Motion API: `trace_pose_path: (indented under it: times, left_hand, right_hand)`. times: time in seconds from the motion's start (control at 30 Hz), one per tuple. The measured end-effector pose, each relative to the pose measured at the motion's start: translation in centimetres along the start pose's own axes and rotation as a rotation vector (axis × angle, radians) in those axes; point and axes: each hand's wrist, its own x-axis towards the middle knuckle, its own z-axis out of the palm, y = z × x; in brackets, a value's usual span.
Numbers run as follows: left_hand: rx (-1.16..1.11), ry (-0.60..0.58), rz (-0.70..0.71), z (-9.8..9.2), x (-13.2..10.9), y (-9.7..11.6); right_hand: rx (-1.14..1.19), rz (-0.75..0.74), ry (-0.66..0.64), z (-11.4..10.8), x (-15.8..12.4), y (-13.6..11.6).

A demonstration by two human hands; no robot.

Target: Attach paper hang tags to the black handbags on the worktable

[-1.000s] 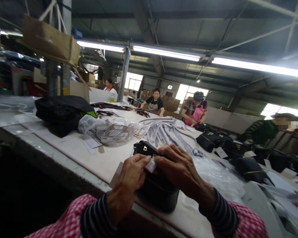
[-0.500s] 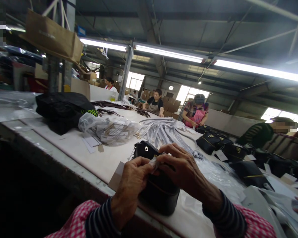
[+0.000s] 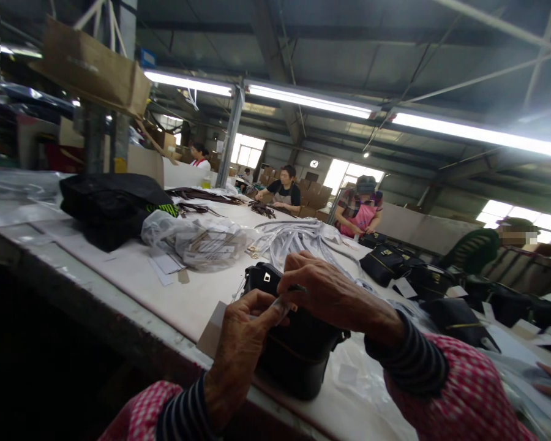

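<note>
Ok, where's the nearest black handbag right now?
In the head view, the black handbag stands lower centre near the table edge, with the left hand and right hand at its top.

Factory workshop, bag goods: long worktop (image 3: pixel 190 301); black bags (image 3: pixel 296 367), near and lined up at right; bundled grey straps (image 3: pixel 298 236), centre; far, aproned workers (image 3: pixel 365 215) and stacked cartons (image 3: pixel 316 195); strip lights (image 3: pixel 307 101) hang below steel roof beams (image 3: pixel 269 49).

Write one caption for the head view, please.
Both hands close together at a black bag, the left pinching a small pale piece.
</note>
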Motion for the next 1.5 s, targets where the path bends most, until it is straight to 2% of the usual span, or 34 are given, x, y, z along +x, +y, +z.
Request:
trace_pose_path:
  times: [0.27,0.47,0.6,0.77,0.93,1.07,1.23,1.33,1.5]
  left_hand:
    - [-0.023,-0.036,-0.045,-0.5,0.1,0.2]
    - [-0.083,-0.062,-0.107,-0.3,0.4,0.4]
    - [-0.115,-0.064,-0.122,-0.5,1.0,0.6]
    - [-0.207,-0.171,-0.191,-0.7,1.3,1.2]
    - [-0.243,-0.253,-0.208,-0.9,1.2,1.4]
    - [-0.255,-0.285,-0.193,-0.8,1.0,1.2]
    - [-0.179,-0.272,-0.154,-0.8,0.8,0.7]
    - [-0.186,-0.32,-0.154,-1.2,0.8,0.8]
    - [-0.24,-0.419,-0.345,-1.6,1.0,1.1]
  right_hand:
    - [-0.07,-0.065,-0.054,0.2,0.4,-0.5]
    - [-0.127,-0.077,0.071,1.6,-0.6,-0.8]
    - [-0.136,-0.084,0.098,2.1,-1.4,-0.8]
    - [-0.094,-0.073,0.132,2.5,-2.6,-0.3]
    - [-0.034,-0.068,0.241,3.6,-3.1,0.2]
    - [-0.011,-0.058,0.325,4.6,-3.1,0.7]
    - [0.023,-0.055,0.36,4.9,-3.2,0.9]
    - [0.015,-0.075,0.371,5.0,-3.2,0.8]
    - [0.0,-0.075,0.398,5.5,-3.3,0.9]
